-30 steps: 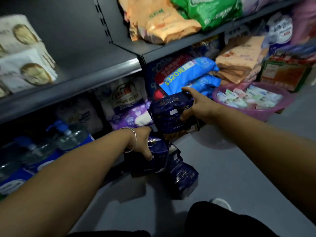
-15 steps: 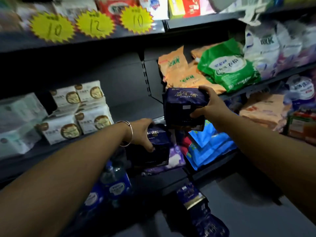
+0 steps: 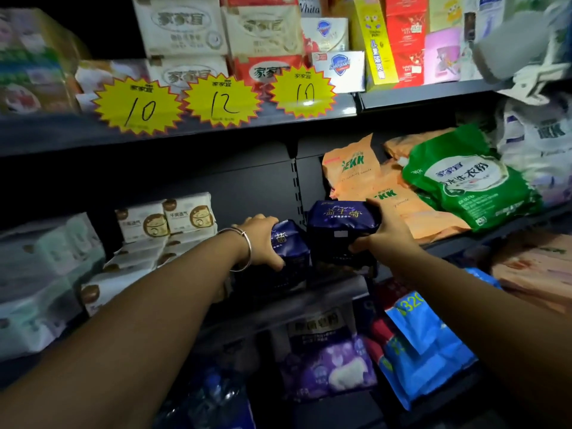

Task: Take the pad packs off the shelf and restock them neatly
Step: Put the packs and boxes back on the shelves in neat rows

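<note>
Two dark blue pad packs are at the middle shelf. My left hand grips the left pack, which stands low at the shelf's front edge. My right hand holds the right pack a little higher, with fingers over its top and thumb underneath. The two packs sit side by side, almost touching. I cannot tell whether either pack rests on the shelf board.
White tissue packs fill the shelf's left part. Orange bags and a green detergent bag lie to the right. Yellow price stars hang from the shelf above. Purple and blue packs sit below.
Both hands have lifted their dark packs from near the floor up to the middle shelf. The view has swung upward, and the packs left on the floor have dropped out of sight.
</note>
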The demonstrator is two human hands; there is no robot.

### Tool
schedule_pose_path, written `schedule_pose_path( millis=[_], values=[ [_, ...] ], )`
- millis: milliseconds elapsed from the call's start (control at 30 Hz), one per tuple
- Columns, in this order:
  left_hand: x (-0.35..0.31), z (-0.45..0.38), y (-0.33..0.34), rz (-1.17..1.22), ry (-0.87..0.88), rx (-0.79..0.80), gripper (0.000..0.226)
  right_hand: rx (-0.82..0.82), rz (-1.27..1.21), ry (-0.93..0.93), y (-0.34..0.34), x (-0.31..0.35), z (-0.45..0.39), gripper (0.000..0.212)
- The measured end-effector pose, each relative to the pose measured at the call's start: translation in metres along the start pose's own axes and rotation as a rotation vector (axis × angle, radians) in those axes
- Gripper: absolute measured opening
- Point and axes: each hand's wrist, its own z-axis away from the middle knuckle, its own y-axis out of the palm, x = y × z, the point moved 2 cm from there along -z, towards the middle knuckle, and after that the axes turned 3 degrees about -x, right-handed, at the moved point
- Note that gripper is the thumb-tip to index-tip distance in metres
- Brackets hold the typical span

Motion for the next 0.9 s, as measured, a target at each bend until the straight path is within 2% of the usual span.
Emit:
schedule_pose_path(
  millis=[100,233,433,600,667,833,900],
  values=[
    [0.013,-0.027,0.003,-0.007,-0.023,-0.001,0.082,0.055,-0.04,0.009,0.015,-0.001,-0.024,0.094],
    [0.033,-0.07,0.011,-0.032,-0.07,0.024,0.097,0.092,-0.058,0.017,0.031,-0.012,-0.064,0.084],
    [0.061,-0.131,0.035,-0.071,-0.1,0.063,0.099,0.152,-0.051,0.07,0.058,-0.048,-0.116,0.094],
    [0.073,-0.164,0.062,-0.112,-0.11,0.114,0.075,0.166,-0.04,0.068,0.076,-0.063,-0.139,0.092],
    [0.073,-0.17,0.073,-0.148,-0.123,0.134,0.08,0.176,-0.035,0.06,0.081,-0.067,-0.145,0.092],
    [0.077,-0.183,0.082,-0.115,-0.221,0.069,0.104,0.196,-0.068,0.067,0.09,-0.071,-0.154,0.091],
    [0.079,-0.188,0.083,-0.037,-0.265,0.056,0.097,0.219,-0.076,0.072,0.092,-0.072,-0.156,0.091]
  ],
)
